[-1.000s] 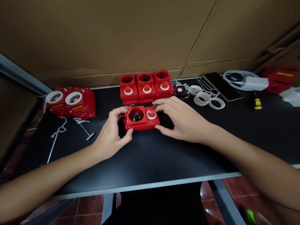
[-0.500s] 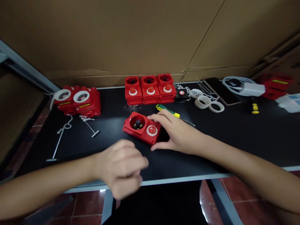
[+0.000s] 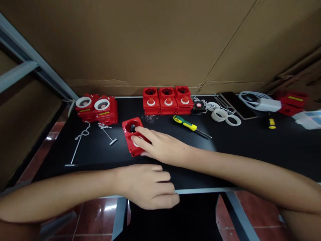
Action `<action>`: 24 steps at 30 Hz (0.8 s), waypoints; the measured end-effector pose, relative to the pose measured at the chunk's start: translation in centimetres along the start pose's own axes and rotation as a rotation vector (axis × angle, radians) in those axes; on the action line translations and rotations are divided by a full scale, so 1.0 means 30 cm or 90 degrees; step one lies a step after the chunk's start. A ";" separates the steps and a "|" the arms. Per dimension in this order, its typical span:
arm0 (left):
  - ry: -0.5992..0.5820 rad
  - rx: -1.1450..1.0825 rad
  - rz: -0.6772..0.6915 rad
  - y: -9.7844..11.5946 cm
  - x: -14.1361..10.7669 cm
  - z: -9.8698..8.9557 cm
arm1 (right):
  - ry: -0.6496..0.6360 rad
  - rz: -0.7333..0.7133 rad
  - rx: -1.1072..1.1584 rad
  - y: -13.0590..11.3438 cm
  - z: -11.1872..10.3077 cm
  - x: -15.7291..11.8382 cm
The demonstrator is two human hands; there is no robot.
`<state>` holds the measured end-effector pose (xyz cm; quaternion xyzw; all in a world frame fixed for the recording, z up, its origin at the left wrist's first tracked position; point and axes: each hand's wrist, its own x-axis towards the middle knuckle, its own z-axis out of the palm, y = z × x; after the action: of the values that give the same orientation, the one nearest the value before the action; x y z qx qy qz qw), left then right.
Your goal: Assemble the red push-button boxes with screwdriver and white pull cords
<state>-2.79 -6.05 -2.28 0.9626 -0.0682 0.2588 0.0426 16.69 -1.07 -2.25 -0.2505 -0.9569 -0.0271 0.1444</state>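
A red alarm box (image 3: 128,144) with a round opening lies turned on the black table. My right hand (image 3: 160,144) is closed over its near end, covering most of the white ring there. The index fingertip reaches the black knob (image 3: 132,127) inside the opening, and the thumb lies across the box's face. My left hand (image 3: 150,187) is apart from the box, above the table's front edge, back up with fingers curled in. Its fingertips are hidden, so I cannot see whether it holds anything. A green-and-yellow screwdriver (image 3: 187,124) lies behind my right hand.
Three similar red boxes (image 3: 167,105) stand at the back. Two red units with white rings (image 3: 106,112) and corded T-shaped rods (image 3: 113,142) are at left. White rings (image 3: 233,120), a phone (image 3: 238,105), a white adapter (image 3: 269,104) and another red box (image 3: 292,100) sit at right.
The red box has turned and shifted left. My right hand has moved from its right end onto its top, fingers at the opening. My left hand has moved slightly right and turned back up.
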 end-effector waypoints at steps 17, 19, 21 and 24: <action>-0.176 -0.042 -0.051 -0.035 -0.026 -0.013 | -0.036 0.183 -0.156 0.181 0.031 0.314; -0.175 -0.043 -0.050 -0.036 -0.025 -0.012 | -0.035 0.195 -0.157 0.195 0.029 0.326; -0.178 -0.042 -0.052 -0.038 -0.026 -0.012 | -0.034 0.207 -0.157 0.207 0.027 0.337; -0.193 -0.042 -0.059 -0.041 -0.025 -0.012 | -0.030 0.223 -0.157 0.216 0.015 0.359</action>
<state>-3.42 -4.71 -2.42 0.9908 -0.0380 0.1061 0.0753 10.76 9.71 0.30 -0.4294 -0.8912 -0.1128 0.0927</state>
